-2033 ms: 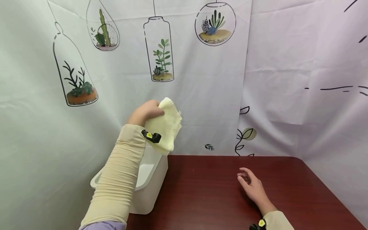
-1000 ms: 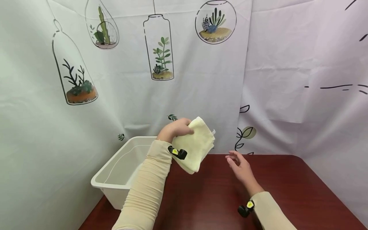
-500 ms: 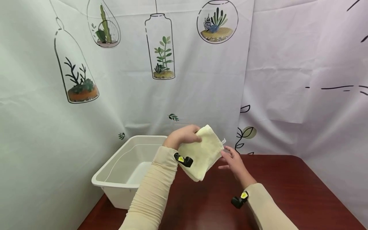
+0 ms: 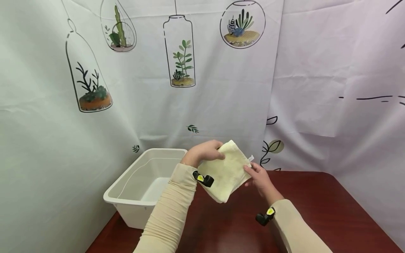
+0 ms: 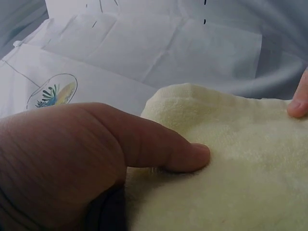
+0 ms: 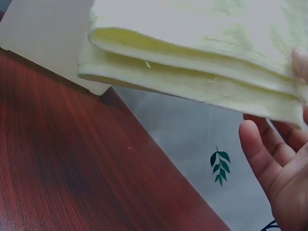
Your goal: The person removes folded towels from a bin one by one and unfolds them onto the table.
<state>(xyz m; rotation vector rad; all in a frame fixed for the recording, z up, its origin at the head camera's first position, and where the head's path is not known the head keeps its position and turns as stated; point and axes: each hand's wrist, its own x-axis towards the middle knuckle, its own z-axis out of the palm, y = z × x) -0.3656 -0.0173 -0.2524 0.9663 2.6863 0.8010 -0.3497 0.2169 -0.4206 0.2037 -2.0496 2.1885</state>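
Cloth (image 4: 228,172) shifted right, held beside white tub (image 4: 132,213)

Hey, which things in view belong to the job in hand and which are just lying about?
Belongs to the job:
- yellow cloth, held near its edges
- left hand and right hand, both gripping it

Just about:
- white tub, untouched, though possibly part of the job
- table
- printed curtain
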